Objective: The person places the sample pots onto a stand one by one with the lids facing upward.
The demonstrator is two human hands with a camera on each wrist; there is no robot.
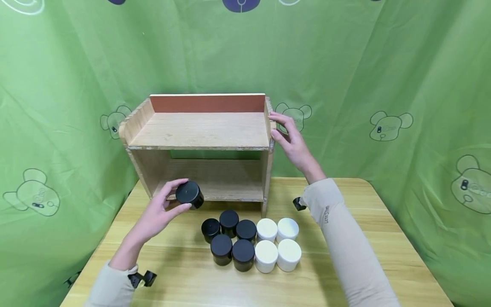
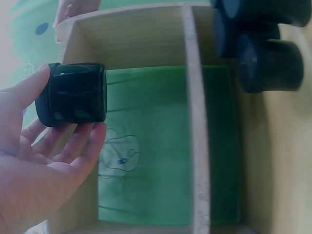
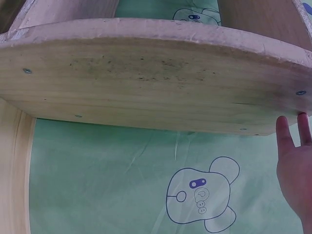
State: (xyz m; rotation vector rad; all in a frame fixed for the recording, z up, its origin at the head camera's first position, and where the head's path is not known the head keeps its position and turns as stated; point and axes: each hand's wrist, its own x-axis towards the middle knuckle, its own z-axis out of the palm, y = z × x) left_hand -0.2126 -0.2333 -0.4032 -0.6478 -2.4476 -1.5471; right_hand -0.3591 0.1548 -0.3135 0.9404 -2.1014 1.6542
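Observation:
My left hand point(image 1: 155, 215) holds a black round jar point(image 1: 190, 195) between thumb and fingers, in front of the wooden shelf's lower level. In the left wrist view the thumb lies on one end of this black jar point(image 2: 78, 92) and the fingers on its side. My right hand point(image 1: 293, 145) rests on the upper right side panel of the two-level wooden shelf point(image 1: 199, 130). In the right wrist view, straight fingers point(image 3: 285, 134) touch the outside of that panel point(image 3: 146, 83); the fingertips beyond the edge are partly hidden.
Several black jars point(image 1: 221, 247) stand grouped on the wooden table point(image 1: 172, 273) before the shelf. Several white jars point(image 1: 288, 253) stand close against them on the right. A green curtain point(image 1: 345, 85) with bear drawings hangs behind and at both sides.

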